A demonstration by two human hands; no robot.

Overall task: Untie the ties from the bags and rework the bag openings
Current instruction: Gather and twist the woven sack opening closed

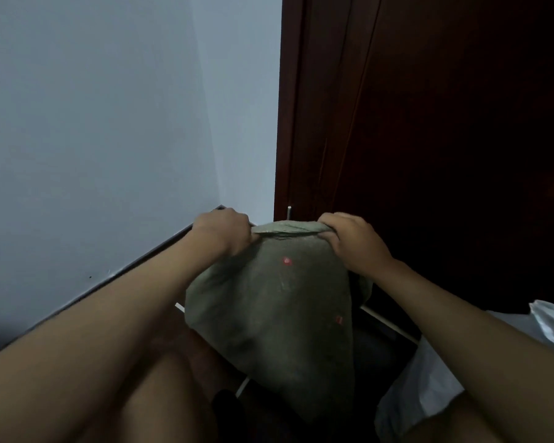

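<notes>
Head view: both hands grip the rolled mouth of a grey-green bag at frame centre.

Head view, detail: The bag (269,302) occupies the lower centre of the frame, bulging, with small red marks on its near face. Its opening (287,228) is at the top, the rim folded into a flattened band. The left hand (224,233) is curled round the left end of that band, fingers closed on the fabric; the right hand (354,239) is curled round the right end likewise. The bag body hangs directly below and between the two hands. No tie can be made out at the mouth. A pale wall (109,123) fills the upper left; a dark red-brown door (445,123) fills the upper right. White plastic material (550,318) lies at the right edge, well apart from the bag.
</notes>
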